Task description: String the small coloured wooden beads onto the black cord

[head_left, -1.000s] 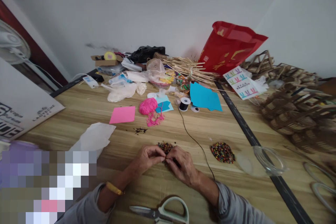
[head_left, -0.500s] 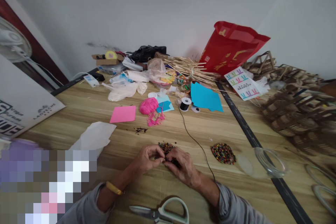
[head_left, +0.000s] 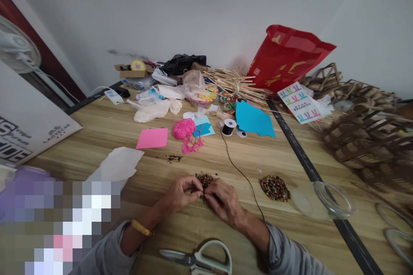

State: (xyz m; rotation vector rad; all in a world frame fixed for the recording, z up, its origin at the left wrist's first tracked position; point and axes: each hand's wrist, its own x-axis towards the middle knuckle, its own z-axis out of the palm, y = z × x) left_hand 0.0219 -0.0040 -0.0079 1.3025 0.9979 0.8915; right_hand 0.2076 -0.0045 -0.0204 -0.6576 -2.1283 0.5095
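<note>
Both of my hands meet fingertip to fingertip just in front of a pile of small mixed brown and dark beads [head_left: 204, 178]. My left hand [head_left: 183, 193] is closed in a pinch. Opposite it, my right hand [head_left: 226, 202] pinches too, its other fingers curled. Something tiny and dark shows between the fingertips; whether it is a bead or cord end I cannot tell. A black cord [head_left: 240, 169] runs from a white spool [head_left: 229, 127] down to my right forearm, where it passes out of sight. White-handled scissors [head_left: 200, 258] lie open near my body.
Right of my hands lies a coil of strung multicoloured beads [head_left: 275, 188], beside a clear tubing coil [head_left: 334, 200]. Pink yarn [head_left: 184, 129], pink paper [head_left: 152, 138] and blue sheets [head_left: 254, 119] lie farther back. Woven baskets [head_left: 358, 142] crowd the right; a white box [head_left: 32, 116] stands left.
My fingertips have shifted slightly against each other, and the pinch of my right hand has tightened a little. The whole view has moved very slightly. The beads and scissors stay in place.
</note>
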